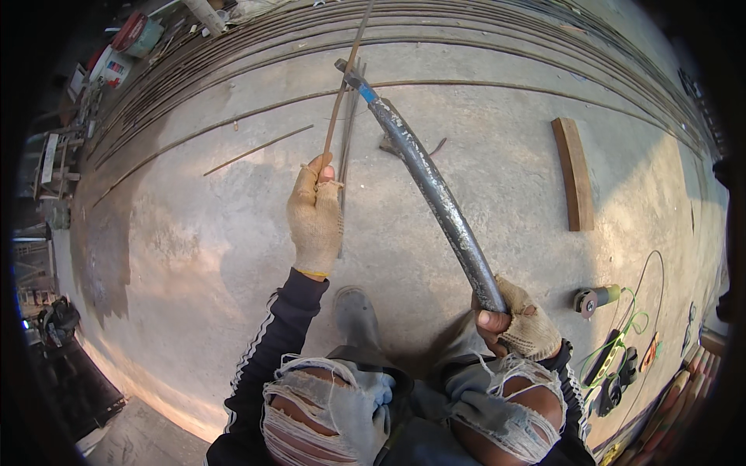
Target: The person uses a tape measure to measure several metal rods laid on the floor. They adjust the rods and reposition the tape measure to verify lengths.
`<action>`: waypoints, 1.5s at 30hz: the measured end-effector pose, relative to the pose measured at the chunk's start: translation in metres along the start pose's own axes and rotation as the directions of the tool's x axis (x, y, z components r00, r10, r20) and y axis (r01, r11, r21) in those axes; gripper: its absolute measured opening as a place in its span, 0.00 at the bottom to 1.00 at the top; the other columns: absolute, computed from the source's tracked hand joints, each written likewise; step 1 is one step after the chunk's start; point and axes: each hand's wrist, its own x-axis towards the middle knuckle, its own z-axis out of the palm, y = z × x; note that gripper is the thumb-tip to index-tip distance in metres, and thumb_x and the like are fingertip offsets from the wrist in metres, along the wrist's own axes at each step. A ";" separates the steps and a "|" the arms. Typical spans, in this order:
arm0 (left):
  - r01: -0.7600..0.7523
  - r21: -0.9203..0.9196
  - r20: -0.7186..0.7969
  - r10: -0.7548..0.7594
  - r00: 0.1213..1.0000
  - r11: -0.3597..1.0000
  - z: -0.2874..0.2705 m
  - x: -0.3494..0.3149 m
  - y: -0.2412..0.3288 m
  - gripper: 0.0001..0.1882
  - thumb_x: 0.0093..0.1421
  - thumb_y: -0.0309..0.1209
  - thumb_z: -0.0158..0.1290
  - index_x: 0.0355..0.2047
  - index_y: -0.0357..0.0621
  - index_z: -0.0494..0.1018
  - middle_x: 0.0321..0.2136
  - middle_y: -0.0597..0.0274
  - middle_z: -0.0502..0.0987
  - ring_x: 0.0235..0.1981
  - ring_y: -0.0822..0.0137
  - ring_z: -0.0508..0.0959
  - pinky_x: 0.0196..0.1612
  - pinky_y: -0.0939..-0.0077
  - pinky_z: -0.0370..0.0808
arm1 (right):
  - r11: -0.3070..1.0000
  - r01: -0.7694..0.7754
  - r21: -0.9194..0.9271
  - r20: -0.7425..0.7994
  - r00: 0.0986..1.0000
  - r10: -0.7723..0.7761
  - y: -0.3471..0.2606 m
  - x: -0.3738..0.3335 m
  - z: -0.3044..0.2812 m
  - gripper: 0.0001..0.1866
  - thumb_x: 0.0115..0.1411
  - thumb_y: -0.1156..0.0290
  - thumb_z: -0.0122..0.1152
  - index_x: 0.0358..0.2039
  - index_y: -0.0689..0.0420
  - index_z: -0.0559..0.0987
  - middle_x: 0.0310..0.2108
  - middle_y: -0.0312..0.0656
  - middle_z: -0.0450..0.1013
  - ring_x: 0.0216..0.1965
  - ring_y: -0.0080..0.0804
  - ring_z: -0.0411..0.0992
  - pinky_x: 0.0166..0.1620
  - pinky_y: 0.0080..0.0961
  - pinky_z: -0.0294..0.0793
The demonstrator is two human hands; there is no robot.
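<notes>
My left hand (pixel 317 221), in a fingerless knit glove, pinches a thin rusty steel rod (pixel 335 124) that slants up and away from me. My right hand (pixel 527 320), gloved the same way, wraps round the lower end of a rebar bending bar (pixel 435 186). This bar is a long black worn pipe with a blue band and a slotted metal head (pixel 347 71) at its far end. The head meets the rod well beyond my left fingers; whether the rod sits inside the slot is hard to make out. Beneath, several thin dark rods (pixel 343 241) lie on the floor.
Long steel bars (pixel 482 84) stretch across the far floor. A short rod (pixel 259 149) lies left, a wooden block (pixel 573 175) right. Nearer on the right are an angle grinder (pixel 597 300) and a power strip (pixel 604 360) with green cable. Buckets (pixel 114 68) stand far left.
</notes>
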 end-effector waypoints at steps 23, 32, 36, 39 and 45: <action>0.167 -0.241 0.256 -0.103 0.961 0.956 -0.022 0.031 -0.020 0.22 0.73 0.45 0.57 0.59 0.45 0.80 0.21 0.81 0.65 0.18 0.86 0.61 0.20 0.86 0.60 | 0.998 0.019 -0.063 -0.031 0.999 -0.021 -0.003 0.003 0.005 0.32 0.58 0.51 0.79 0.45 0.60 0.71 0.20 0.34 0.66 0.13 0.21 0.64 0.16 0.19 0.63; 0.066 -0.168 0.209 -0.030 0.977 0.984 -0.019 0.031 -0.019 0.22 0.72 0.45 0.58 0.58 0.45 0.81 0.21 0.80 0.66 0.19 0.85 0.62 0.20 0.85 0.61 | 0.998 0.016 -0.060 -0.028 0.999 -0.018 -0.002 0.002 0.005 0.30 0.59 0.52 0.78 0.45 0.60 0.71 0.20 0.34 0.67 0.14 0.22 0.65 0.17 0.20 0.64; 0.215 -0.262 0.252 -0.149 0.956 0.941 -0.017 0.030 -0.015 0.23 0.72 0.45 0.58 0.58 0.44 0.80 0.20 0.80 0.65 0.17 0.86 0.62 0.19 0.86 0.60 | 0.998 0.031 -0.053 0.030 0.999 -0.030 -0.001 0.003 0.000 0.28 0.62 0.52 0.76 0.44 0.60 0.71 0.22 0.34 0.68 0.14 0.20 0.67 0.18 0.19 0.67; 0.306 -0.318 0.320 -0.202 0.926 0.897 -0.019 0.029 -0.012 0.22 0.73 0.44 0.58 0.59 0.43 0.79 0.20 0.81 0.64 0.16 0.86 0.61 0.18 0.86 0.59 | 0.998 0.039 -0.049 0.040 0.999 -0.037 0.000 0.005 -0.002 0.28 0.62 0.53 0.77 0.44 0.60 0.71 0.23 0.35 0.68 0.14 0.21 0.67 0.18 0.19 0.67; 0.386 -0.349 0.394 -0.241 0.887 0.854 -0.022 0.031 -0.013 0.21 0.74 0.41 0.56 0.59 0.41 0.78 0.20 0.81 0.64 0.15 0.86 0.60 0.16 0.86 0.57 | 0.998 0.019 -0.056 0.043 0.999 -0.016 0.004 0.002 -0.005 0.27 0.62 0.54 0.76 0.45 0.59 0.71 0.24 0.35 0.69 0.15 0.21 0.68 0.19 0.19 0.68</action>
